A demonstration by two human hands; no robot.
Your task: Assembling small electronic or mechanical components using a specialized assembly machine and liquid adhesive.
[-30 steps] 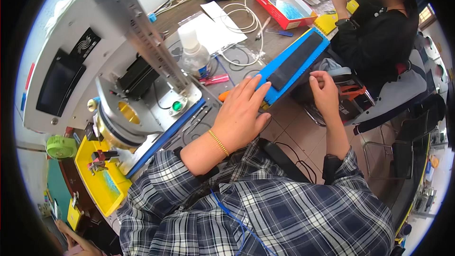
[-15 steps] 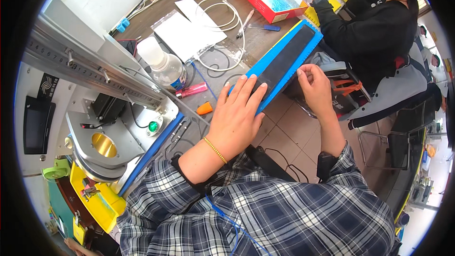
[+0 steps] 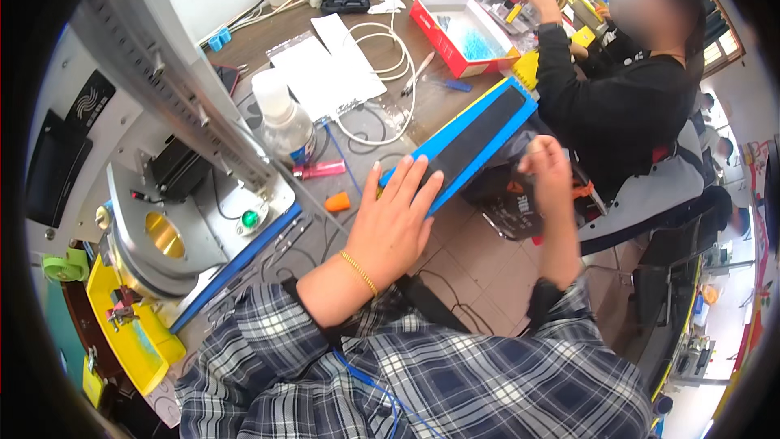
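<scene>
A long blue tray-like piece with a black inlay [image 3: 475, 136] juts over the table's edge, pointing away to the right. My left hand [image 3: 390, 215] lies on its near end, fingers stretched out flat across the black surface. Off the right side of the blue piece, in the air, is my right hand [image 3: 550, 175]. Its fingertips are pinched together and slightly blurred; anything between them is too small to make out. An orange cap-like piece [image 3: 337, 202] and a pink tube-like item [image 3: 319, 169] lie left of my left hand.
A metal machine with a ruled column [image 3: 166, 73] stands at left, above a yellow tray [image 3: 122, 341]. Behind the blue piece are a clear bottle [image 3: 284, 118], white paper [image 3: 325, 73], a white cable and a red box [image 3: 463, 36]. A seated co-worker [image 3: 626, 97] is at right.
My right hand has come away from the edge of the blue piece, moving nearer to me. My left hand still rests on the near end. The whole view has shifted somewhat.
</scene>
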